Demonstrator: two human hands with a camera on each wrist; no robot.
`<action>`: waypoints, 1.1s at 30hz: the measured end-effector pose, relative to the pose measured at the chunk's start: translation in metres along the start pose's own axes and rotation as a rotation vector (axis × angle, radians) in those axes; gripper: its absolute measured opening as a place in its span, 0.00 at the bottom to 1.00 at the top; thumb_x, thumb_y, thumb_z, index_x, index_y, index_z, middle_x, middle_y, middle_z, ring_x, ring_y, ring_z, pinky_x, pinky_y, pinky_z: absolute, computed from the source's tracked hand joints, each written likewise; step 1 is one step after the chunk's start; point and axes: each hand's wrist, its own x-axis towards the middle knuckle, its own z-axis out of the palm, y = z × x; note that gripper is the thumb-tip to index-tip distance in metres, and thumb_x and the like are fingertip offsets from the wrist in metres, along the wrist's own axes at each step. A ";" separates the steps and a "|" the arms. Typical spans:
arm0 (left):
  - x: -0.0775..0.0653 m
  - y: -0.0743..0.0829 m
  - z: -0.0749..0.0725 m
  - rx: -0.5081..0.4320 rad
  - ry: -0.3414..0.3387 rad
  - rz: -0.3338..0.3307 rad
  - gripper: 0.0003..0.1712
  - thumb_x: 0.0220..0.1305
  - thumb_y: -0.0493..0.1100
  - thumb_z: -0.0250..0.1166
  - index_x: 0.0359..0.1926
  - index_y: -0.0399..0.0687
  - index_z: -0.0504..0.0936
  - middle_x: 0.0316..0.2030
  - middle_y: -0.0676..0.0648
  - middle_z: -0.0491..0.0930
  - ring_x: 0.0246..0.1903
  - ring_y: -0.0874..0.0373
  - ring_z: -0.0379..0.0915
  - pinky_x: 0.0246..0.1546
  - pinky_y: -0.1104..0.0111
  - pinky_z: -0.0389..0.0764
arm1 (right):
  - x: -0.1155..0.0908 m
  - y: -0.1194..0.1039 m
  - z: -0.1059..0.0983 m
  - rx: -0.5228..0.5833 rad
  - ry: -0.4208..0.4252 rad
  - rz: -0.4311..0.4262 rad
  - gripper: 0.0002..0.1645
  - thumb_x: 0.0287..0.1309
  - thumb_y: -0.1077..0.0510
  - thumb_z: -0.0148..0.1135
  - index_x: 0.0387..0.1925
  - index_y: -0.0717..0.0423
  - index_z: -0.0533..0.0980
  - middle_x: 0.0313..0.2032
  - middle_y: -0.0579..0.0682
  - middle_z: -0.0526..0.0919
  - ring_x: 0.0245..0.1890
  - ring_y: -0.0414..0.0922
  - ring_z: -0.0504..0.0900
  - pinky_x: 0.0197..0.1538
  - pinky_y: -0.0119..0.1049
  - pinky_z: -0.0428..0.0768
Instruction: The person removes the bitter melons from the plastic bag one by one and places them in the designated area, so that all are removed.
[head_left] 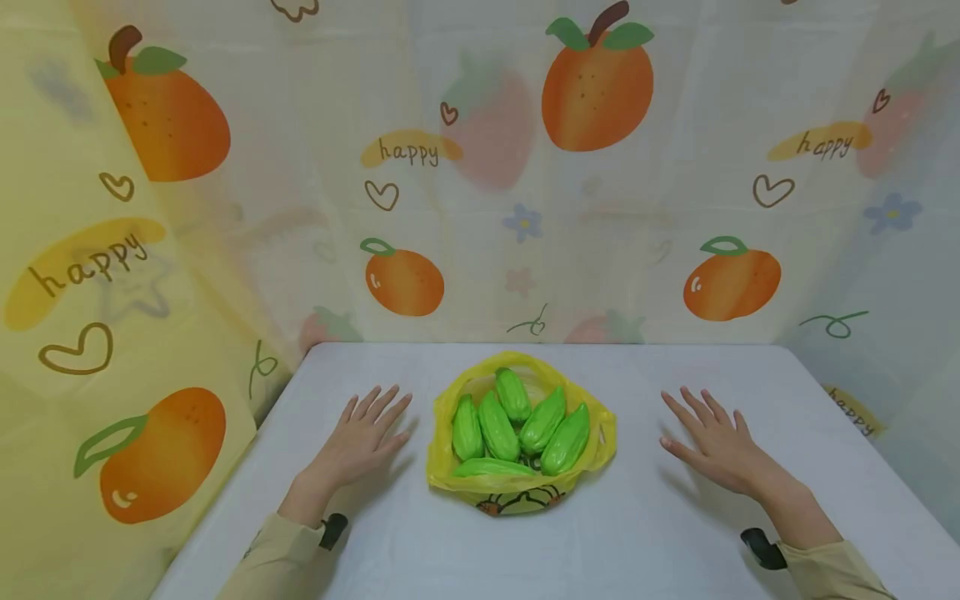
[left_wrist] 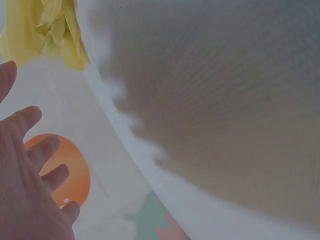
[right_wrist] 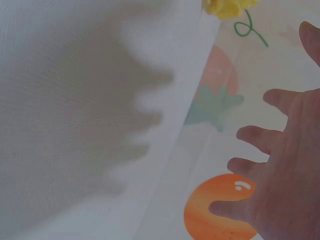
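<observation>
Left hand [head_left: 358, 446]: grip was released, fingers splayed above desk [head_left: 630, 550].
Right hand [head_left: 718, 448]: grip was likewise released.
Yellow bag [head_left: 442, 454]: sat between, held green gourds [head_left: 498, 427].

There are six green vegetables [head_left: 498, 426], one bag [head_left: 444, 457], one table [head_left: 487, 558].

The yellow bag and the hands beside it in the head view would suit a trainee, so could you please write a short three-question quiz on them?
1. How many green oblong items show in the yellow bag?
2. True or false: the left hand grips the bag.
3. How are the fingers of the right hand held?
A) Curled into a fist
B) Spread apart
C) Pinching a green item

Key: 1. Six. 2. False; it is apart from the bag. 3. B.
</observation>
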 end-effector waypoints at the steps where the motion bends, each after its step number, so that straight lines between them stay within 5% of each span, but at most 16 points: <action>1: 0.000 0.000 0.000 -0.003 0.000 0.000 0.34 0.68 0.56 0.53 0.71 0.52 0.60 0.71 0.43 0.57 0.70 0.40 0.48 0.67 0.41 0.47 | 0.000 0.000 0.000 0.000 0.003 0.000 0.44 0.62 0.37 0.52 0.73 0.48 0.51 0.70 0.66 0.52 0.68 0.69 0.46 0.58 0.77 0.44; 11: 0.003 0.001 0.001 -0.018 -0.008 -0.049 0.34 0.68 0.56 0.53 0.72 0.56 0.58 0.72 0.45 0.55 0.71 0.41 0.46 0.68 0.42 0.44 | 0.004 -0.007 0.000 0.040 0.032 -0.016 0.44 0.62 0.38 0.53 0.72 0.52 0.53 0.70 0.67 0.52 0.68 0.69 0.47 0.59 0.75 0.47; 21: 0.015 0.025 -0.003 -0.063 0.113 -0.112 0.33 0.64 0.58 0.58 0.64 0.46 0.70 0.63 0.43 0.70 0.66 0.42 0.59 0.67 0.44 0.54 | 0.017 -0.033 0.008 0.242 0.099 0.016 0.43 0.65 0.38 0.51 0.68 0.63 0.58 0.67 0.67 0.60 0.67 0.66 0.56 0.63 0.67 0.58; 26: 0.018 0.039 -0.001 -0.097 0.176 -0.114 0.33 0.62 0.58 0.60 0.61 0.43 0.74 0.59 0.43 0.75 0.62 0.43 0.66 0.64 0.46 0.61 | 0.023 -0.049 0.022 0.321 0.195 0.022 0.38 0.65 0.42 0.54 0.66 0.65 0.63 0.62 0.67 0.68 0.62 0.64 0.64 0.61 0.63 0.64; 33: 0.022 0.059 0.002 -0.205 0.215 -0.167 0.32 0.60 0.57 0.64 0.59 0.42 0.76 0.55 0.41 0.77 0.56 0.45 0.71 0.57 0.51 0.72 | 0.029 -0.068 0.039 0.450 0.403 0.010 0.27 0.61 0.52 0.61 0.57 0.64 0.73 0.53 0.62 0.79 0.49 0.57 0.80 0.47 0.51 0.81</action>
